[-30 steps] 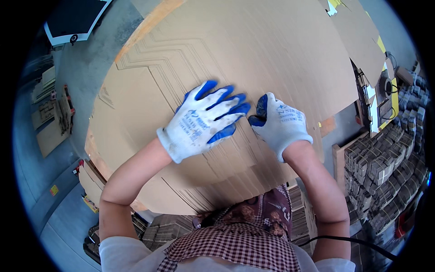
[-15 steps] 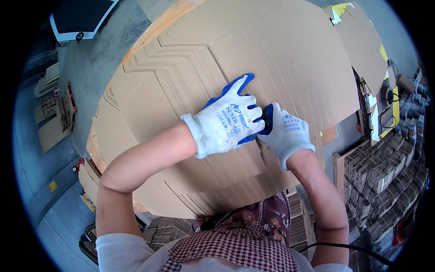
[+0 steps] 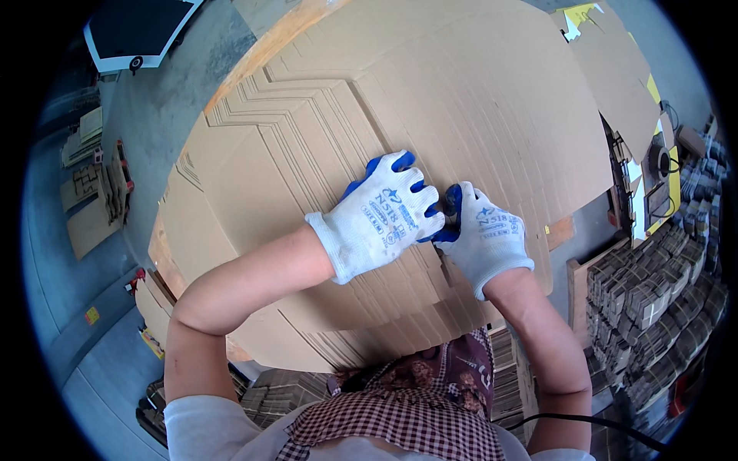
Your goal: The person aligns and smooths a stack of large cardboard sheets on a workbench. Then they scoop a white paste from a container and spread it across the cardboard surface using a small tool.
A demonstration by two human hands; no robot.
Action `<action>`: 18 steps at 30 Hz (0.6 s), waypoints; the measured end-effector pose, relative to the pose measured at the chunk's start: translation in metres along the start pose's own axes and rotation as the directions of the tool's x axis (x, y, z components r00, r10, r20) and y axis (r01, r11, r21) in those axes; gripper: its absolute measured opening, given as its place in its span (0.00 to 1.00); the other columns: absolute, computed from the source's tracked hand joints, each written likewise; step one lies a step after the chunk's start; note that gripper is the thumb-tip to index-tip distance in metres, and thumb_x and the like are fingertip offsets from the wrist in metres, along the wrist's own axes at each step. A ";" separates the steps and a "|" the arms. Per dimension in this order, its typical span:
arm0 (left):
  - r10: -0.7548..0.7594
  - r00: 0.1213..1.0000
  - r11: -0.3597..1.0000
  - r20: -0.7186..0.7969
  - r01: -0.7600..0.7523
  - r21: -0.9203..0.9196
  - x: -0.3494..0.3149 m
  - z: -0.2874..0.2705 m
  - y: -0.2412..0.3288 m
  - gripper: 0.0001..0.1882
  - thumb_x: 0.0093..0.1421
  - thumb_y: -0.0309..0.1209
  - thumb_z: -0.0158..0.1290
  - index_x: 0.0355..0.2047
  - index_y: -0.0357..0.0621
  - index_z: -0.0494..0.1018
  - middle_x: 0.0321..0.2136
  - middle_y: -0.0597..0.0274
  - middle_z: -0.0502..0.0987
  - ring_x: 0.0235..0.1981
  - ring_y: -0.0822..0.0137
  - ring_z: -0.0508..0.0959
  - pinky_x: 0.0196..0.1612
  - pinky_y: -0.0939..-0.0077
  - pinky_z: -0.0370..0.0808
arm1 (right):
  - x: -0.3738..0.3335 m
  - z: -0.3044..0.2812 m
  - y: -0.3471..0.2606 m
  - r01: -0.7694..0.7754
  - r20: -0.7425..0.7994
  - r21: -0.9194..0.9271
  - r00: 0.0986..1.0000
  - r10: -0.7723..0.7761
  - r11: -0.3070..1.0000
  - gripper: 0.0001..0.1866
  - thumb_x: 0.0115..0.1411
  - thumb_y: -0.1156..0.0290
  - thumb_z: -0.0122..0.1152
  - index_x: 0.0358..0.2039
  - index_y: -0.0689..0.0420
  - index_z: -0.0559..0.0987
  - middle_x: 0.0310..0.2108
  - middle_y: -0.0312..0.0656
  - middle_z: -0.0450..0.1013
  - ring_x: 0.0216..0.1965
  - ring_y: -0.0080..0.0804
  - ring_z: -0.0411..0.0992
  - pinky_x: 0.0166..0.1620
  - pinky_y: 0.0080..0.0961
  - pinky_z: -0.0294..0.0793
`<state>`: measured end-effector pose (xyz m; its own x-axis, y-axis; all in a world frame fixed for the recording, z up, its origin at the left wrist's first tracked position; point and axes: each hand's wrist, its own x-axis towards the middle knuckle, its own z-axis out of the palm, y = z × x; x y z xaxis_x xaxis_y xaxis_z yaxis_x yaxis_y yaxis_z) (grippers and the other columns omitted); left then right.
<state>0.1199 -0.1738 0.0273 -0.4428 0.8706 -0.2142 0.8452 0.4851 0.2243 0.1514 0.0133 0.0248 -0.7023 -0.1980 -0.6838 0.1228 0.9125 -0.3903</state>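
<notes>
Cardboard sheets (image 3: pixel 477 100): tan, layered, edges staggered (zigzag).

Loving the colours here: left hand (image 3: pixel 384 215) and right hand (image 3: pixel 490 234) both wear white gloves (image 3: pixel 361 238), blue on the fingers, blue print on the backs. Cardboard sheets (image 3: pixel 477 84) are plain tan with darker zigzag lines toward the left, plus an orangey wooden edge (image 3: pixel 265 52) far left. Nearest me, the apron (image 3: pixel 392 422) goes maroon-and-white check, then dark maroon with brownish flowers. Grey-brown bundles (image 3: pixel 638 296) on the right, yellow scraps (image 3: pixel 578 14) far right.
</notes>
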 end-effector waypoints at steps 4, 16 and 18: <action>0.002 0.993 0.999 0.120 -0.006 0.033 -0.007 0.003 0.003 0.06 0.64 0.37 0.54 0.40 0.63 0.80 0.42 0.67 0.78 0.51 0.62 0.77 0.66 0.49 0.63 | 0.000 0.001 0.002 -0.002 -0.005 0.023 1.000 0.002 1.000 0.24 0.61 0.52 0.68 0.50 0.52 0.73 0.49 0.45 0.77 0.48 0.47 0.80 0.47 0.47 0.78; 0.037 0.996 0.999 -0.077 -0.037 -0.004 -0.014 0.012 -0.011 0.05 0.52 0.37 0.61 0.30 0.59 0.78 0.34 0.70 0.74 0.44 0.64 0.77 0.65 0.58 0.69 | 0.001 0.002 0.005 0.018 -0.015 0.037 1.000 -0.018 0.999 0.26 0.60 0.51 0.69 0.51 0.54 0.73 0.49 0.45 0.78 0.48 0.48 0.79 0.47 0.47 0.77; 0.001 0.987 0.989 -0.163 -0.025 -0.145 -0.018 0.014 -0.016 0.09 0.53 0.37 0.62 0.36 0.58 0.79 0.38 0.68 0.76 0.47 0.62 0.77 0.65 0.56 0.68 | 0.002 0.001 0.005 0.019 -0.003 0.044 1.000 -0.019 0.999 0.27 0.60 0.50 0.68 0.51 0.54 0.73 0.49 0.44 0.78 0.49 0.48 0.79 0.47 0.47 0.76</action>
<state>0.1184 -0.1990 0.0141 -0.4850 0.8727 -0.0558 0.8036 0.4700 0.3653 0.1512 0.0170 0.0215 -0.7067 -0.2141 -0.6743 0.1401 0.8919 -0.4301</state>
